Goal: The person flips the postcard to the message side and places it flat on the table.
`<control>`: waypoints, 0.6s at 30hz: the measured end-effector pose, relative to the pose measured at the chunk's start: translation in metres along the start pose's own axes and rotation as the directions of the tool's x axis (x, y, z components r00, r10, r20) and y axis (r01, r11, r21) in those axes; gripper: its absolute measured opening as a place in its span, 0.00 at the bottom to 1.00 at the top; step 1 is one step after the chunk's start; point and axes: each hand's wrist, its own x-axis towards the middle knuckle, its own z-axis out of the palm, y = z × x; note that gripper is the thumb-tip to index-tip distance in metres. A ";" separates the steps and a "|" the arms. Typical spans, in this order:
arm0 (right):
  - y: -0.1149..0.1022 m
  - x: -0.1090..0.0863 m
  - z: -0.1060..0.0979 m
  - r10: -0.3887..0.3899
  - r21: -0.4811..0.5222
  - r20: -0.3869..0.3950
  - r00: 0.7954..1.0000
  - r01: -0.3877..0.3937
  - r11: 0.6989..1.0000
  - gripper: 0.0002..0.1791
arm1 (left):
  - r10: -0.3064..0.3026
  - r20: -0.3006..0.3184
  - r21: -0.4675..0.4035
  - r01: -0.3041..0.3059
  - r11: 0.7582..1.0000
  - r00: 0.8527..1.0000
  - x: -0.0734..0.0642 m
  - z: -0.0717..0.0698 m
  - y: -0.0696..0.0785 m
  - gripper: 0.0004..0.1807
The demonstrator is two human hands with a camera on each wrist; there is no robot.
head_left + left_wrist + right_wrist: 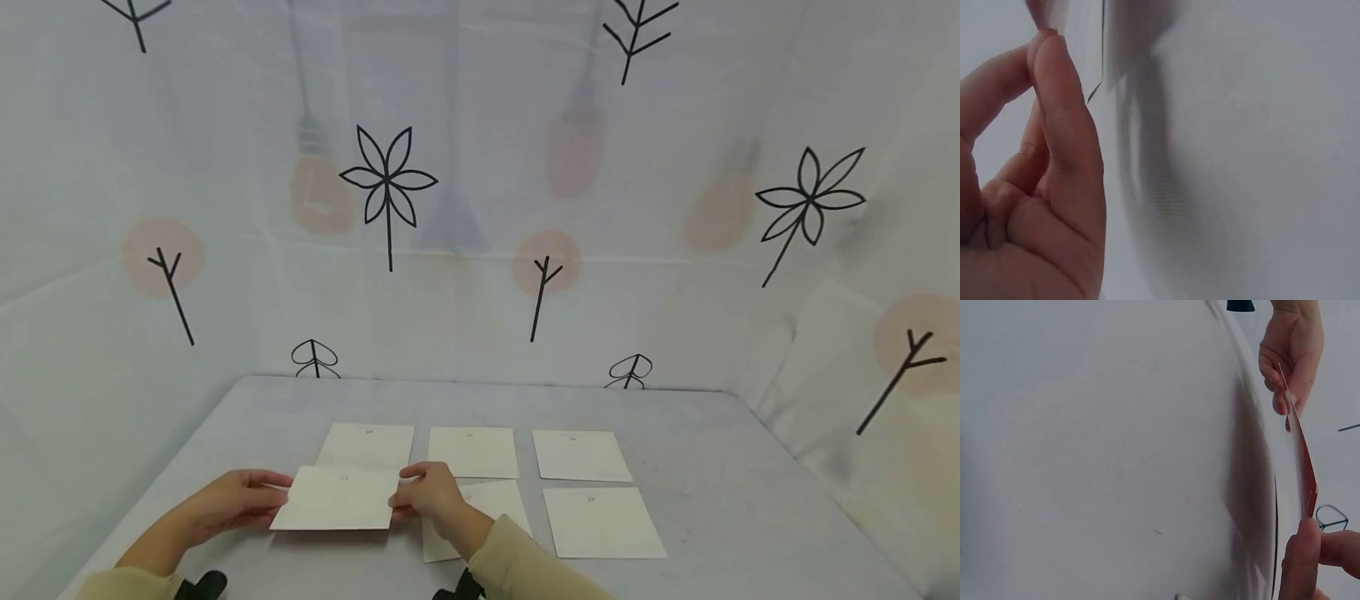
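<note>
A white card (339,500) with a small faint mark near its far edge is held raised off the table, its shadow beneath. My left hand (228,502) pinches its left edge, thumb and fingertips meeting there in the left wrist view. On the opposite side, my right hand (437,504) grips the right edge between thumb and fingers. Seen nearly edge-on in the right wrist view, the card (1302,459) shows a reddish underside. Behind it lies a back-left card (367,444), partly overlapped by the held one. The front-middle card (495,497) is partly covered by my right hand and sleeve.
More white cards lie flat: a back-middle card (472,454), a back-right card (581,456) and a front-right card (603,522). They rest on a pale cloth-covered table (720,492). A patterned curtain (465,317) hangs along the table's far edge and sides.
</note>
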 end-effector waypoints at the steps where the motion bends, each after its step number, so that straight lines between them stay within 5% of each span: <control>1: 0.001 0.000 0.000 0.001 -0.008 -0.004 1.000 -0.001 1.000 0.18 | 0.013 0.013 0.009 -0.013 1.000 1.000 -0.001 0.000 -0.001 0.28; 6: 0.005 -0.002 0.002 -0.002 -0.027 -0.009 1.000 0.002 1.000 0.20 | 0.040 0.015 0.061 -0.041 0.997 0.999 -0.002 0.005 -0.002 0.25; 12: 0.008 -0.003 0.003 -0.001 -0.041 -0.002 1.000 0.001 0.999 0.21 | -0.002 -0.067 0.129 0.011 0.992 0.998 0.000 0.013 -0.004 0.23; 18: 0.009 -0.004 0.004 0.020 -0.074 -0.009 1.000 -0.021 0.997 0.21 | -0.056 -0.191 0.204 0.096 0.974 0.980 0.003 0.023 -0.004 0.18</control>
